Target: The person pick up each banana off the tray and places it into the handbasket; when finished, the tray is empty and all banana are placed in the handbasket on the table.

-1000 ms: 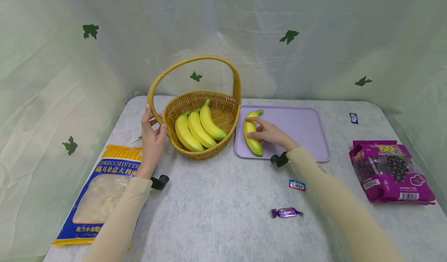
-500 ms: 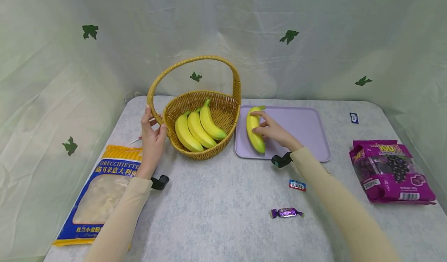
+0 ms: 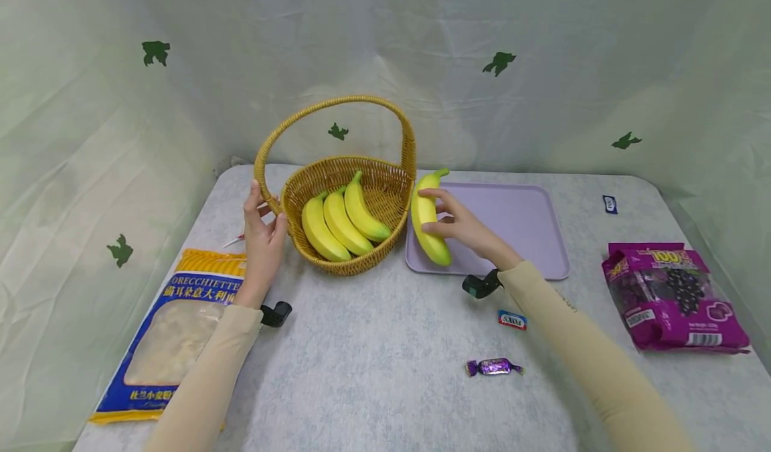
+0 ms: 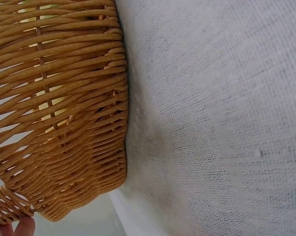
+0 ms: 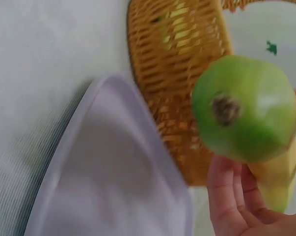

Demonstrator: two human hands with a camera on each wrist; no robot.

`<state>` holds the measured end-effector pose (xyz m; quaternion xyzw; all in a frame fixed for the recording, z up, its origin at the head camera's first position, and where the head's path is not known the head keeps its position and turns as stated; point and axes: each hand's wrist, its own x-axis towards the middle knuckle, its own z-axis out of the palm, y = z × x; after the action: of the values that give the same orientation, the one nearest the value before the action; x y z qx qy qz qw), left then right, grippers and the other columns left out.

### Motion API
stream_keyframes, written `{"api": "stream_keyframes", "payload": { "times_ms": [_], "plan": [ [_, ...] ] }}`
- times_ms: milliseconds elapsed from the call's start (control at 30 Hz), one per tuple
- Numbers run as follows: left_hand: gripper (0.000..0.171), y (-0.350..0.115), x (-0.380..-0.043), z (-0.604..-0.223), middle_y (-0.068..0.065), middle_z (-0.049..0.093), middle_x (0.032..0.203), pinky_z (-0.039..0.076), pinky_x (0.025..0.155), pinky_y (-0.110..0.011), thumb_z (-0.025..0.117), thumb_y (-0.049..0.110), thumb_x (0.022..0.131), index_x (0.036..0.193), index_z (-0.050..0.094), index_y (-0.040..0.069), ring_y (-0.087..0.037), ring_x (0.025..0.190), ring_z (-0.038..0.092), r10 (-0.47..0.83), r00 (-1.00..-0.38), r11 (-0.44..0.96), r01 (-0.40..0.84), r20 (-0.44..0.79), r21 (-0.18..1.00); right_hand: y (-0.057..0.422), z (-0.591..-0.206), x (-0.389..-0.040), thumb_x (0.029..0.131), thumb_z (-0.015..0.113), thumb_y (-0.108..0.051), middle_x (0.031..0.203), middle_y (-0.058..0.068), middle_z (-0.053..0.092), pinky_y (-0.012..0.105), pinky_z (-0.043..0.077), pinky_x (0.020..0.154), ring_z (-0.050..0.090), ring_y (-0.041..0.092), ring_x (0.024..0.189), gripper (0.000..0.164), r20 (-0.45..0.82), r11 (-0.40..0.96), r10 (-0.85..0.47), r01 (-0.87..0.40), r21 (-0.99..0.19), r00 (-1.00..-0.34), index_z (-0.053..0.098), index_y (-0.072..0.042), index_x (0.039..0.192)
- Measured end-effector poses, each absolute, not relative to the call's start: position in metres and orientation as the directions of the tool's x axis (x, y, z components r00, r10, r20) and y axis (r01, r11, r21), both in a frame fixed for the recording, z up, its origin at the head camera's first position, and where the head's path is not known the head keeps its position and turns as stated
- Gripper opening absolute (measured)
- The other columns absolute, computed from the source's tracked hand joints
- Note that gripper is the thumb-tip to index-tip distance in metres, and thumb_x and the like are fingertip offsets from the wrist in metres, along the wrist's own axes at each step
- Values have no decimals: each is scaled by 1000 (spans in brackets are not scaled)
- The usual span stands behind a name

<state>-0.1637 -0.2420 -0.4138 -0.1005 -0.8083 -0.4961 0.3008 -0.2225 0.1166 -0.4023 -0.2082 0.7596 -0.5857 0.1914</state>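
Note:
A banana (image 3: 429, 231) is pinched between the thumb and fingers of my right hand (image 3: 464, 224), above the left part of a lilac tray (image 3: 512, 231). Its green tip (image 5: 246, 108) fills the right side of the right wrist view. Left of the tray stands a wicker basket (image 3: 385, 197) with a tall arched handle, and 3 bananas (image 3: 342, 224) lie inside. My left hand (image 3: 263, 241) holds the lower left end of that handle; in the left wrist view only its fingertips (image 4: 24, 227) show, beside the woven wall (image 4: 64, 98).
A blue and yellow pasta bag (image 3: 175, 338) lies at left, partly under my left arm. At right is a purple grape candy bag (image 3: 674, 298). Small wrapped candies lie about: a purple one (image 3: 494, 367), a red and blue one (image 3: 512, 319), a dark blue one (image 3: 610, 204).
My right hand has raised the banana off the tray and brought it left toward the basket's rim. The left hand and the basket have stayed put.

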Motion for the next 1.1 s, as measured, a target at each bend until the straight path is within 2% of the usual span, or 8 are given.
{"api": "stream_keyframes", "payload": {
  "times_ms": [200,367,600,800,867,933,1100],
  "plan": [
    [67,-242,-164,-413,-24,37,129,43,85,-21,44,1,98,151,11,25,-23,111,40,-133,-801,490,459,583,742,102,-386,-213,92,64,-16,122,18,45,40,47,85,59,30,101,60,-5,173,-611,-128,-977,-792,38,-23,145],
    [65,-240,-163,-411,-23,36,130,44,87,-23,44,2,98,151,11,20,-21,112,40,-144,-809,481,446,570,754,91,-380,-212,92,64,-16,124,16,44,43,45,90,58,28,102,59,5,169,-656,-154,-973,-755,39,-23,146],
    [65,-240,-162,-412,-24,35,130,44,86,-22,43,1,98,152,10,19,-23,111,41,-147,-807,479,449,573,755,72,-373,-220,94,62,-20,117,15,46,42,46,84,53,26,90,55,25,195,-704,-226,-954,-710,41,-25,145],
    [66,-240,-160,-411,-21,36,130,44,85,-23,44,0,98,151,11,19,-26,111,40,-155,-811,473,441,565,763,56,-367,-237,94,61,-21,134,5,45,42,42,88,45,24,109,53,20,258,-700,-280,-925,-714,43,-20,144],
    [66,-237,-158,-408,-22,36,130,44,85,-22,44,-2,97,151,11,19,-27,110,40,-157,-809,468,444,567,764,51,-366,-244,94,60,-19,134,3,46,40,41,87,44,23,108,52,25,287,-692,-306,-908,-722,45,-18,143],
    [66,-235,-156,-404,-25,36,129,43,85,-21,43,-3,97,151,12,19,-25,110,40,-157,-807,470,446,570,761,47,-366,-250,93,61,-17,132,5,48,37,41,83,45,22,101,50,42,320,-682,-350,-880,-730,47,-14,141],
    [66,-237,-159,-407,-25,36,129,44,85,-21,43,-2,97,151,13,20,-21,110,41,-162,-809,477,437,565,763,38,-367,-261,93,61,-17,131,10,52,40,39,89,44,25,107,46,53,439,-644,-426,-791,-763,52,-11,137]
  ]
}}
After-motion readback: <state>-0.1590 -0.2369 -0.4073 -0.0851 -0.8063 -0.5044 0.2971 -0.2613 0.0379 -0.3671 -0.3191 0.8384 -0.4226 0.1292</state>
